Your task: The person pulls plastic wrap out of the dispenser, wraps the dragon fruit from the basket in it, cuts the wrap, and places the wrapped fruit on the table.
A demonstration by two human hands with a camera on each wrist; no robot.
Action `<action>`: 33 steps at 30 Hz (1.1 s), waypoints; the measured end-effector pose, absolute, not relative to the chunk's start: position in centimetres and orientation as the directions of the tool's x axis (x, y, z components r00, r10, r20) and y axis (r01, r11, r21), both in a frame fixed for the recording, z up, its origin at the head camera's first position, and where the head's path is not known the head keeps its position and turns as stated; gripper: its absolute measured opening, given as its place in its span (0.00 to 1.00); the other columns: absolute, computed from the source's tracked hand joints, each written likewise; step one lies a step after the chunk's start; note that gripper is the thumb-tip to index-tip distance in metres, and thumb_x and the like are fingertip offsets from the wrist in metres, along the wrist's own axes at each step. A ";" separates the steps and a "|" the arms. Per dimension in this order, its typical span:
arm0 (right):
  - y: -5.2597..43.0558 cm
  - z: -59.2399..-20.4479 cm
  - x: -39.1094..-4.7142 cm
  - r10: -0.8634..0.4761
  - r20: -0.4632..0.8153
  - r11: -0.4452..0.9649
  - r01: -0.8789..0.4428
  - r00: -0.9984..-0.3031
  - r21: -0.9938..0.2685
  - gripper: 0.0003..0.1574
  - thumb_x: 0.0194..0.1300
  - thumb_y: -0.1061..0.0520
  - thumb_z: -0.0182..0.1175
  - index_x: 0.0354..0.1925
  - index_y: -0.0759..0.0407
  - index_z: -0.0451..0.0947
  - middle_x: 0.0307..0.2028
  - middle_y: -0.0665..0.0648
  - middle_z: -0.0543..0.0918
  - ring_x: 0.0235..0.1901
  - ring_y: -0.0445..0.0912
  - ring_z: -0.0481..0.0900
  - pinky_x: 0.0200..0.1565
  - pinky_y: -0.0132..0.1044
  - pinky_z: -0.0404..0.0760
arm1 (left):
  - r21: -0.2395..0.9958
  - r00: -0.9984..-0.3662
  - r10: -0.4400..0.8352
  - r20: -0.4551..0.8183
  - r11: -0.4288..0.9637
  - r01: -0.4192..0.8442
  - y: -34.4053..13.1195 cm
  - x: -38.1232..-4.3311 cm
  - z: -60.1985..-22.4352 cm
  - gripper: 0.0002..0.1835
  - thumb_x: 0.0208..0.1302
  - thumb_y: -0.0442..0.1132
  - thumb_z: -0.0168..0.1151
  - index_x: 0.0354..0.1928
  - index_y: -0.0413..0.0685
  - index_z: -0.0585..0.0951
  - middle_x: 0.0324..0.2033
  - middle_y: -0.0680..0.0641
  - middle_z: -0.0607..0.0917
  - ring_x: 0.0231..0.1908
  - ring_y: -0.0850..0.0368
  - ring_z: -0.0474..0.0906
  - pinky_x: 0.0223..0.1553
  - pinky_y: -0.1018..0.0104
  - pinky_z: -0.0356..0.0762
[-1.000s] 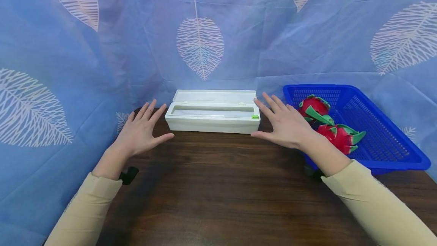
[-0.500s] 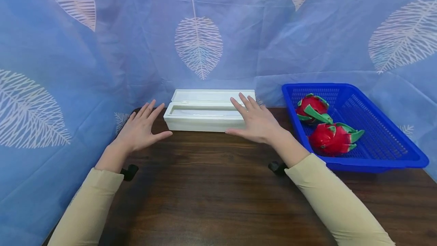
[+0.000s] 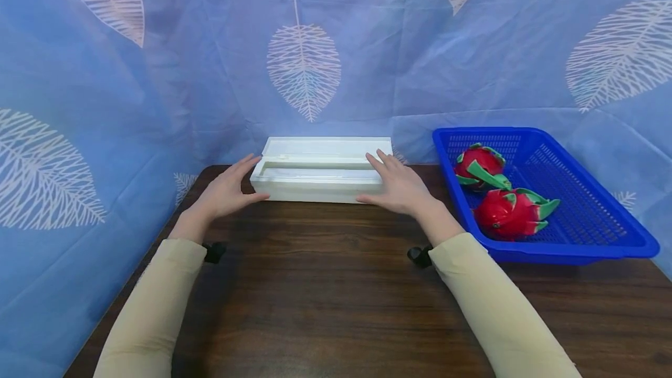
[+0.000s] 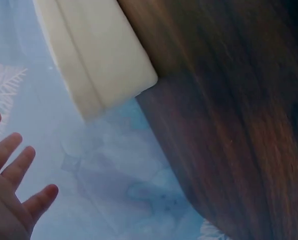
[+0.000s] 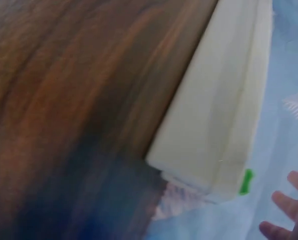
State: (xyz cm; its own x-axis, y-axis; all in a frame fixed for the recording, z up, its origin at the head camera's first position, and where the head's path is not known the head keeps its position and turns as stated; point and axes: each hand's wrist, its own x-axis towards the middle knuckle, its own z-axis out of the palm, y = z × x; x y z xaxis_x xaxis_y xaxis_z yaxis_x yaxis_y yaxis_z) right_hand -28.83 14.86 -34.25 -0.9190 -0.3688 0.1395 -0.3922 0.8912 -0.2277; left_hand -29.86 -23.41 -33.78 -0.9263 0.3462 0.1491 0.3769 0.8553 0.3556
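Observation:
A long white plastic-wrap dispenser (image 3: 310,191) lies at the back of the table, its hinged lid (image 3: 325,146) tipped up and back. In the long slot on top a pale strip shows. My left hand (image 3: 223,191) is at the dispenser's left end, fingers extended and thumb apart, thumb tip over the front corner. Over the right end reaches my right hand (image 3: 401,188), fingers spread, hiding that corner. In the right wrist view a green slider (image 5: 246,182) shows at that end. Neither hand grips anything; the left wrist view has the left fingers (image 4: 19,165) spread apart.
A blue plastic basket (image 3: 593,249) stands at the right, holding two red dragon fruits (image 3: 511,214) with green leaf tips. Behind the dark wooden table (image 3: 325,296) hangs a blue leaf-patterned cloth (image 3: 220,63), which also runs along the left edge.
My right hand has moved left from beside the basket to over the dispenser's right end. My left hand has shifted slightly right, up to the left end. Dispenser and dragon fruits stay put.

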 end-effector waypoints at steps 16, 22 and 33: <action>17.3 -36.9 -31.2 -0.353 0.123 0.843 -0.372 -0.928 -0.389 0.49 0.64 0.36 0.61 0.74 0.54 0.57 0.72 0.63 0.58 0.71 0.60 0.50 0.67 0.60 0.53 | 0.530 -0.933 0.346 0.097 0.775 0.343 -21.7 -34.0 -35.2 0.33 0.67 0.44 0.63 0.71 0.47 0.65 0.69 0.37 0.63 0.68 0.38 0.58 0.65 0.41 0.58; 17.3 -36.9 -32.0 -0.367 0.134 0.829 -0.389 -0.921 -0.401 0.44 0.66 0.39 0.61 0.72 0.55 0.61 0.69 0.63 0.64 0.69 0.59 0.57 0.66 0.58 0.57 | 0.593 -0.945 0.310 0.108 0.743 0.311 -21.4 -35.0 -35.9 0.27 0.70 0.40 0.59 0.69 0.43 0.69 0.67 0.36 0.66 0.68 0.38 0.58 0.64 0.41 0.60; 17.6 -37.5 -33.1 -0.372 0.136 0.839 -0.395 -0.918 -0.373 0.37 0.69 0.44 0.59 0.70 0.54 0.65 0.68 0.63 0.65 0.70 0.60 0.55 0.66 0.59 0.56 | 0.538 -0.959 0.266 0.093 0.797 0.274 -21.4 -36.1 -36.6 0.23 0.72 0.43 0.57 0.66 0.48 0.74 0.62 0.37 0.73 0.63 0.38 0.66 0.59 0.41 0.66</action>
